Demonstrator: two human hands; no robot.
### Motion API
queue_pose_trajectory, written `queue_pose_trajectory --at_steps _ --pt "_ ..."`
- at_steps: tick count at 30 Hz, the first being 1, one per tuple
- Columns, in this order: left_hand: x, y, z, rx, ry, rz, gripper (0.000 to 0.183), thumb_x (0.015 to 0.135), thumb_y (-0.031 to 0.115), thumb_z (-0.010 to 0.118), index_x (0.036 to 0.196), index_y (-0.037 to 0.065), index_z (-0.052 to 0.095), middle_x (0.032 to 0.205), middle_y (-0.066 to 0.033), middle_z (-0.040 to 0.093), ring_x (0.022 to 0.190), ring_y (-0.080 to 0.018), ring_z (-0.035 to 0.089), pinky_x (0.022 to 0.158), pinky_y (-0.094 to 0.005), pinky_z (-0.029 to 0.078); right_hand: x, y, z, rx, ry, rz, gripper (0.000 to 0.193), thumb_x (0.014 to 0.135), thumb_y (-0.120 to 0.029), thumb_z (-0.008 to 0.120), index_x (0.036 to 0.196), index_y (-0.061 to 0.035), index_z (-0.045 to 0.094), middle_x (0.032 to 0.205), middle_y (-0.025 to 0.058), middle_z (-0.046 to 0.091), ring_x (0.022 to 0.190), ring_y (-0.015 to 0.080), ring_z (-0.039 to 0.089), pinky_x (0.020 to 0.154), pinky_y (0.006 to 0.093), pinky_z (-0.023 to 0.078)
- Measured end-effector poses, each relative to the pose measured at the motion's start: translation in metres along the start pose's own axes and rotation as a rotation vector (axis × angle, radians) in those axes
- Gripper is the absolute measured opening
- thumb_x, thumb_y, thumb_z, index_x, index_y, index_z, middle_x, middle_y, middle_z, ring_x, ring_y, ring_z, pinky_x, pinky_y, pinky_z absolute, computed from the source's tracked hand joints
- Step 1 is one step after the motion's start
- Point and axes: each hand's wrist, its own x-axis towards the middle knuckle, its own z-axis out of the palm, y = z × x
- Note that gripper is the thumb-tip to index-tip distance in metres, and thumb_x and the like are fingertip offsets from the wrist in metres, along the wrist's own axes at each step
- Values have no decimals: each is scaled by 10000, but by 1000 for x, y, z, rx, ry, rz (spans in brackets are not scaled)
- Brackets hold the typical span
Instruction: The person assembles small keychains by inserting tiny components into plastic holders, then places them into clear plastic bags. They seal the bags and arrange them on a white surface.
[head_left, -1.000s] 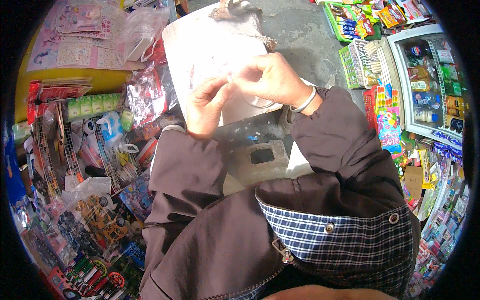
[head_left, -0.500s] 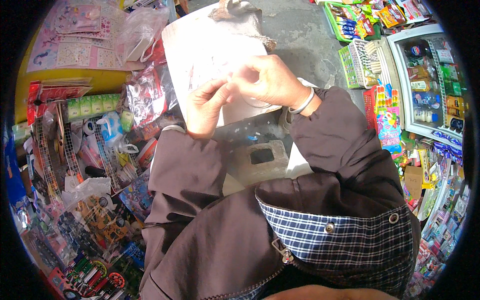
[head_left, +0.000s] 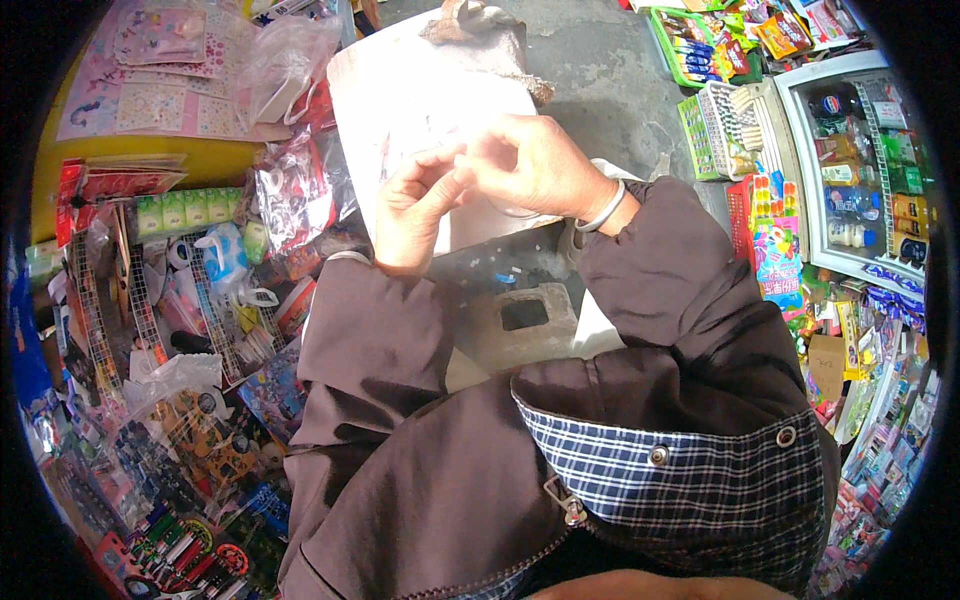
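Note:
Over a sunlit white surface (head_left: 375,100), my two hands meet with their fingertips close together. My left hand (head_left: 412,215) is closed in a pinch, thumb against the forefinger. From the other side my right hand (head_left: 550,168) pinches at the same spot, its thumb and forefinger forming a ring. Whatever lies between the fingertips is too small and washed out by glare to name. Faint marks or small items show on the surface behind the fingers, but the brightness hides them. A pale band (head_left: 602,207) circles my right wrist.
A crumpled grey-brown cloth (head_left: 470,25) lies on the far edge of the white surface. Below my hands sits a concrete block (head_left: 555,318) with a square hole. Packaged goods (head_left: 200,430) crowd the left; a glass-fronted drinks fridge (head_left: 850,160) and snack baskets (head_left: 690,50) stand right.
Both hands stay almost in place, still pinching together. The left fingers have shifted slightly, and the view has moved a little.

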Motion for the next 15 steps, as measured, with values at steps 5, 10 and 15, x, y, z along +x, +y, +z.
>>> queue_pose_trajectory --at_steps 5,10,15 --pt "-1 1 1 -5 -2 5 281 874 70 671 1149 53 615 978 -12 653 854 -87 588 739 -234 469 1 0 1 36 20 7 106 784 -132 652 772 -42 598 761 85 636 674 171 609 627 288 488" --pt "-2 6 0 -90 -26 -61 261 896 84 647 1153 58 613 1025 -22 650 900 -96 603 769 -239 482 1 0 -2 -104 21 -42 103 782 -134 651 787 -44 602 751 85 630 660 174 605 612 296 481" --pt "-2 7 -1 -46 -21 -81 239 927 122 614 1159 65 603 1092 -29 634 931 -100 605 799 -260 492 2 2 -1 -33 15 -62 93 802 -121 646 821 -33 623 772 76 646 699 149 621 654 283 494"
